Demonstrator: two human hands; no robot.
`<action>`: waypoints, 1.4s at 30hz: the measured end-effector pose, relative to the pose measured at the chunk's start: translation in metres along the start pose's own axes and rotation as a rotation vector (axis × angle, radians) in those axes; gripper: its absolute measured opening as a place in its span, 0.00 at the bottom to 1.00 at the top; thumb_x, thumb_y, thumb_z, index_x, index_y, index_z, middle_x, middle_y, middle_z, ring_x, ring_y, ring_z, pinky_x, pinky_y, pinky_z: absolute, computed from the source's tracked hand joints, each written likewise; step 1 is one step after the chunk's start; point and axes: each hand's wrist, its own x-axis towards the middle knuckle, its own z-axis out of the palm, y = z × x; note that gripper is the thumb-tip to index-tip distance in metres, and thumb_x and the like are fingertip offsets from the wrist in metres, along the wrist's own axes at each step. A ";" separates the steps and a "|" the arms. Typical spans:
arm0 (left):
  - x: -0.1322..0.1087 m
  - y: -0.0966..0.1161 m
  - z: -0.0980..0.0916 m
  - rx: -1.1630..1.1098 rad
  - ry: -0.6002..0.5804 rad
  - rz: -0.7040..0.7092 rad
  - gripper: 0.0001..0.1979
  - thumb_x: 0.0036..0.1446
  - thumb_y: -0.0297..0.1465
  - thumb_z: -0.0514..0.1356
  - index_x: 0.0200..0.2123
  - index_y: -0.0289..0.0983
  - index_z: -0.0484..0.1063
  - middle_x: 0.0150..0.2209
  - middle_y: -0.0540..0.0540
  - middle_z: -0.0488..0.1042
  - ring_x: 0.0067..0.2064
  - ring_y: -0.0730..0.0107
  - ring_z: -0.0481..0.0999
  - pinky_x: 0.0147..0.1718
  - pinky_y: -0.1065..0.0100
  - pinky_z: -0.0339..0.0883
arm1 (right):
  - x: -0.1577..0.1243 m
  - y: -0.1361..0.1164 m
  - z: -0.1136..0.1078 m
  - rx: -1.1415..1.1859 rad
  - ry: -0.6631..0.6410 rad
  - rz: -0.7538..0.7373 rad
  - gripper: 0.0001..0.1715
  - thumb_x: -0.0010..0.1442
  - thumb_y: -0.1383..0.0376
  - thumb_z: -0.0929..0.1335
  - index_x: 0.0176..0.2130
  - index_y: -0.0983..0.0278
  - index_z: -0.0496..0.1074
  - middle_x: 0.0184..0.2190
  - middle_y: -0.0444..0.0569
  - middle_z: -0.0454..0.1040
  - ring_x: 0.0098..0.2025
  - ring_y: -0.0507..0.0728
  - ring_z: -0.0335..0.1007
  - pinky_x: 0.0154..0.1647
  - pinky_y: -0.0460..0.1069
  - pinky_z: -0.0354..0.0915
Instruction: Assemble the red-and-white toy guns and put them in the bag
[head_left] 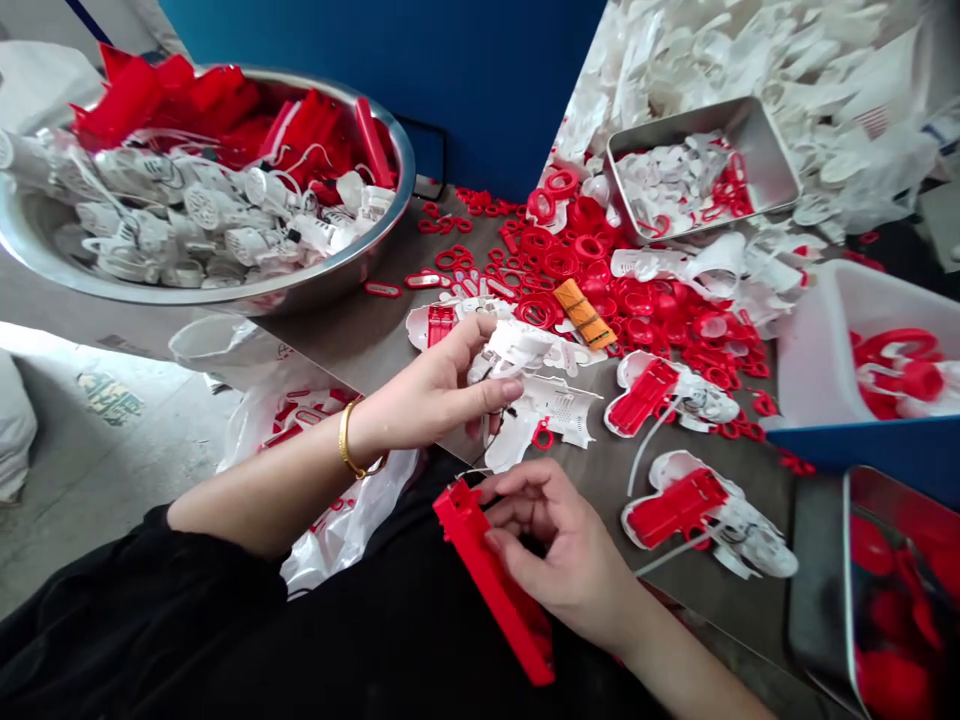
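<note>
The right hand (pixel 559 545) curls its fingers closed around the upper end of a long red plastic bar (pixel 487 585), which it has firmly in hold. The bar's long axis slants from upper left, near the thumb side of the hand, down to lower right, and its lower end hangs over the person's black-clothed lap. A thin white wire (pixel 466 473) shows at its top end. The left hand (pixel 431 385), with a gold bangle (pixel 346 442) at the wrist, pinches a white molded plastic piece (pixel 514 350) between thumb and fingers, just above the bar and apart from it.

Beyond the hands, on the dark tabletop (pixel 720 570), lie white-and-red assembled units (pixel 679 400) and a heap of loose red plastic rings (pixel 562 265). A large steel basin (pixel 397 170) at upper left holds white wired units and red parts. A rectangular steel tray (pixel 750 130) holds white pieces and red rings. A white plastic tub (pixel 825 340) at right holds red parts, and a white plastic bag (pixel 345 530) beside the lap holds red pieces.
</note>
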 end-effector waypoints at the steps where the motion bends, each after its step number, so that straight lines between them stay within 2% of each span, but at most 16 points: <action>1: -0.003 0.000 0.000 0.011 0.012 0.022 0.18 0.58 0.39 0.62 0.46 0.42 0.58 0.28 0.54 0.66 0.22 0.76 0.70 0.17 0.75 0.64 | 0.001 -0.003 0.001 -0.094 -0.006 -0.040 0.15 0.60 0.70 0.65 0.47 0.57 0.65 0.40 0.46 0.74 0.37 0.51 0.73 0.37 0.46 0.70; 4: -0.005 -0.001 -0.007 0.093 0.009 0.071 0.18 0.59 0.40 0.61 0.47 0.40 0.59 0.30 0.54 0.64 0.20 0.81 0.64 0.16 0.77 0.60 | 0.005 -0.015 -0.001 -0.409 -0.028 -0.134 0.18 0.57 0.74 0.64 0.46 0.59 0.71 0.38 0.46 0.74 0.37 0.51 0.72 0.39 0.47 0.69; 7: 0.004 -0.004 -0.017 0.247 -0.002 0.188 0.16 0.59 0.38 0.60 0.46 0.38 0.60 0.35 0.50 0.66 0.24 0.81 0.64 0.20 0.76 0.62 | 0.009 -0.030 -0.018 -0.530 -0.025 -0.143 0.12 0.58 0.72 0.65 0.40 0.60 0.73 0.34 0.44 0.75 0.35 0.50 0.72 0.37 0.44 0.68; 10: 0.026 -0.007 -0.023 0.454 0.073 0.425 0.17 0.59 0.35 0.59 0.48 0.38 0.59 0.41 0.46 0.68 0.34 0.72 0.71 0.32 0.70 0.69 | 0.017 -0.043 -0.046 -0.663 0.118 -0.132 0.06 0.60 0.66 0.67 0.38 0.60 0.74 0.34 0.43 0.77 0.34 0.51 0.74 0.36 0.44 0.68; 13: 0.050 -0.012 -0.022 0.714 0.145 0.583 0.19 0.57 0.31 0.58 0.50 0.37 0.58 0.46 0.43 0.68 0.44 0.63 0.72 0.43 0.62 0.69 | 0.036 -0.046 -0.072 -0.987 0.292 -0.104 0.07 0.59 0.63 0.67 0.37 0.61 0.75 0.32 0.46 0.78 0.33 0.55 0.74 0.36 0.48 0.68; 16: 0.066 -0.025 -0.016 0.941 0.083 0.553 0.17 0.56 0.26 0.56 0.50 0.35 0.59 0.48 0.40 0.68 0.49 0.60 0.72 0.46 0.60 0.68 | 0.061 -0.038 -0.085 -1.303 0.225 0.021 0.09 0.61 0.65 0.65 0.35 0.64 0.76 0.31 0.51 0.79 0.33 0.59 0.75 0.36 0.51 0.66; 18: 0.070 -0.036 -0.013 0.994 0.022 0.499 0.16 0.57 0.24 0.55 0.49 0.33 0.60 0.47 0.39 0.69 0.49 0.59 0.72 0.46 0.60 0.69 | 0.073 -0.030 -0.086 -1.389 0.138 0.115 0.10 0.62 0.66 0.64 0.34 0.65 0.75 0.32 0.53 0.79 0.35 0.60 0.75 0.37 0.51 0.65; 20: 0.072 -0.047 -0.012 0.967 0.012 0.481 0.16 0.57 0.24 0.54 0.49 0.33 0.59 0.48 0.38 0.69 0.51 0.59 0.71 0.47 0.60 0.69 | 0.080 -0.025 -0.084 -1.409 0.104 0.168 0.11 0.63 0.65 0.63 0.36 0.65 0.74 0.33 0.53 0.78 0.36 0.60 0.75 0.38 0.51 0.64; 26: 0.076 -0.065 -0.012 0.773 0.114 0.403 0.19 0.58 0.27 0.55 0.52 0.30 0.56 0.51 0.33 0.68 0.51 0.56 0.72 0.48 0.57 0.68 | 0.084 -0.023 -0.080 -1.445 0.083 0.197 0.10 0.63 0.65 0.63 0.34 0.65 0.72 0.33 0.53 0.77 0.37 0.60 0.74 0.39 0.51 0.64; 30: 0.078 -0.069 -0.011 0.691 0.115 0.327 0.21 0.60 0.31 0.54 0.54 0.30 0.53 0.49 0.32 0.70 0.47 0.56 0.75 0.44 0.57 0.69 | 0.080 -0.020 -0.085 -1.410 0.121 0.135 0.07 0.61 0.66 0.65 0.32 0.64 0.71 0.30 0.49 0.75 0.32 0.58 0.73 0.34 0.50 0.64; 33: 0.077 -0.070 -0.011 0.644 0.103 0.342 0.20 0.60 0.32 0.53 0.53 0.31 0.53 0.48 0.34 0.70 0.45 0.57 0.75 0.43 0.59 0.69 | 0.076 -0.017 -0.090 -1.366 0.142 0.084 0.06 0.59 0.67 0.65 0.32 0.64 0.72 0.28 0.46 0.74 0.29 0.55 0.71 0.30 0.48 0.63; 38: 0.076 -0.070 -0.010 0.608 0.097 0.387 0.18 0.60 0.31 0.53 0.51 0.33 0.54 0.50 0.34 0.68 0.48 0.58 0.74 0.45 0.59 0.68 | 0.076 -0.015 -0.093 -1.385 0.143 0.054 0.06 0.59 0.67 0.65 0.31 0.63 0.71 0.28 0.47 0.75 0.29 0.56 0.72 0.30 0.49 0.63; 42: 0.076 -0.071 -0.010 0.600 0.085 0.384 0.19 0.60 0.32 0.53 0.52 0.31 0.53 0.50 0.31 0.68 0.50 0.56 0.73 0.46 0.58 0.68 | 0.077 -0.012 -0.090 -1.424 0.163 0.056 0.06 0.59 0.66 0.65 0.29 0.63 0.69 0.28 0.48 0.75 0.29 0.57 0.72 0.29 0.50 0.62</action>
